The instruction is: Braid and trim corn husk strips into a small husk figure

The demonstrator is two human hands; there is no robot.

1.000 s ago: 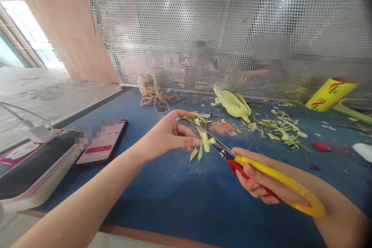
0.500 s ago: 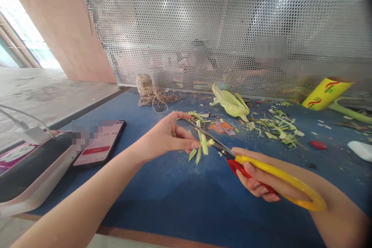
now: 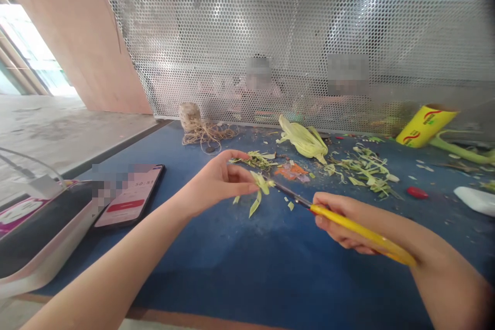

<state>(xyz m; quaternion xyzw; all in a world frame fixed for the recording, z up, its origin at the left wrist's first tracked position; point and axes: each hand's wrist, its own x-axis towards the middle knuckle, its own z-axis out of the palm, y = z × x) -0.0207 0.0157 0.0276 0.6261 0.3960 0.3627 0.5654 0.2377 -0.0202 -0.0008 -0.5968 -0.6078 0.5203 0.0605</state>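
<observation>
One hand, the right (image 3: 342, 204), is wrapped around the handles of the yellow-handled scissors (image 3: 358, 225). At their tips, the left hand (image 3: 222, 179) pinches a leafy green stalk piece (image 3: 262, 184) between thumb and fingers; whether the blades bite it is too small to tell. Beyond the scissors, across the blue tabletop (image 3: 235, 263), lie a pale-green corn husk (image 3: 305, 141) and shredded clippings (image 3: 371, 176). Good snipping likely wants a steady pinch, fingertips kept clear of the scissors' blades, and short, controlled cuts.
</observation>
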